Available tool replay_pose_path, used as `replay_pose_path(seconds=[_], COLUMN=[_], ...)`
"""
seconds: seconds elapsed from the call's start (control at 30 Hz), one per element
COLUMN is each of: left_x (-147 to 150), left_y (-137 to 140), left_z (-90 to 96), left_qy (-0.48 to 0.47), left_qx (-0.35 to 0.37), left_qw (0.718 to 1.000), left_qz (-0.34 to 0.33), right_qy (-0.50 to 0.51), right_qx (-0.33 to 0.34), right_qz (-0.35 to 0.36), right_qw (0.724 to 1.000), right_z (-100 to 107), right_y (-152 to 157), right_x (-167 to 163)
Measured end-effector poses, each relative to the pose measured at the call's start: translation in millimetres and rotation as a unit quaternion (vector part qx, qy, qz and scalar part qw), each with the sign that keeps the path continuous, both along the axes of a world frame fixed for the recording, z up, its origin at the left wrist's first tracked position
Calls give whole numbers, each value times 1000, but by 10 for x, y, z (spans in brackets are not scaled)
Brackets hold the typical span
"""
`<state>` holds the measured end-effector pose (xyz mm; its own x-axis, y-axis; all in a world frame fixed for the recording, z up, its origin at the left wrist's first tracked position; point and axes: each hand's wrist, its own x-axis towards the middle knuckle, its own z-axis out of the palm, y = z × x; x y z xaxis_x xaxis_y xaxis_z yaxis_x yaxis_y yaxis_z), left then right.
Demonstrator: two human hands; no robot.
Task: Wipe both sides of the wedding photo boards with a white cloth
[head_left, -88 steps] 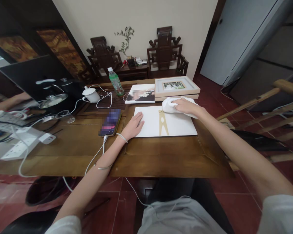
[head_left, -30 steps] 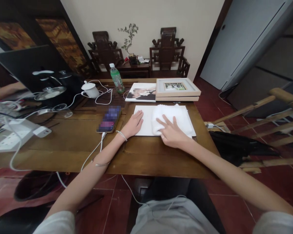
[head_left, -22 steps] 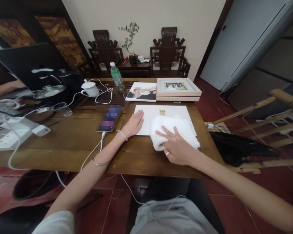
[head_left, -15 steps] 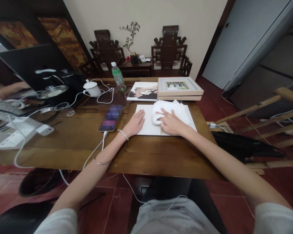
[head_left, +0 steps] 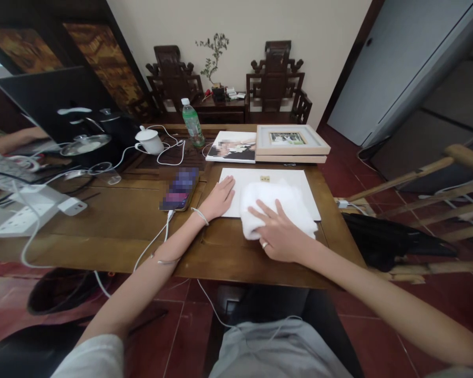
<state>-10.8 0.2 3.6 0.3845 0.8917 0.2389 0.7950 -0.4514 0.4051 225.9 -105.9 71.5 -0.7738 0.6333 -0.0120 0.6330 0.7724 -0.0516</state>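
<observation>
A flat white board (head_left: pixel 240 178) lies on the wooden table, with a small gold-coloured metal piece (head_left: pixel 265 179) near its far edge. My left hand (head_left: pixel 219 197) rests flat on the board's left side, fingers stretched out and holding nothing. Under my right hand (head_left: pixel 278 233) is a folded white towel (head_left: pixel 299 202). The right fingers are spread over the towel's top and the thumb tucks at its near left edge, gripping it. The towel covers the board's near right part and hangs past its near edge onto the table.
Behind the board are stacked picture frames (head_left: pixel 319 142) and a photo print (head_left: pixel 232 147). A phone (head_left: pixel 180 189) with a charging cable lies left of my left hand. Farther left are a green bottle (head_left: pixel 193 123), a lidded white cup (head_left: pixel 150 142), a power strip (head_left: pixel 27 212) and another person's arm (head_left: pixel 16 142).
My right hand has drawn the towel toward me, from the board's far half to its near edge, uncovering the gold-coloured metal piece. My left hand stays in place.
</observation>
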Motion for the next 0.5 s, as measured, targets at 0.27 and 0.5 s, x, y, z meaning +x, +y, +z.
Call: replay_pose_path(seconds=[0.27, 0.5], left_x=[-15, -52], left_y=[0, 32], left_z=[7, -19], left_qy=[2, 6], left_qx=[0, -4], left_qw=[1000, 1000], left_qz=[-6, -19], right_qy=[22, -16], right_qx=[-28, 55], right_qz=[-18, -86], right_qw=[999, 995], right_z=[73, -101], right_y=[566, 972], right_x=[-245, -537])
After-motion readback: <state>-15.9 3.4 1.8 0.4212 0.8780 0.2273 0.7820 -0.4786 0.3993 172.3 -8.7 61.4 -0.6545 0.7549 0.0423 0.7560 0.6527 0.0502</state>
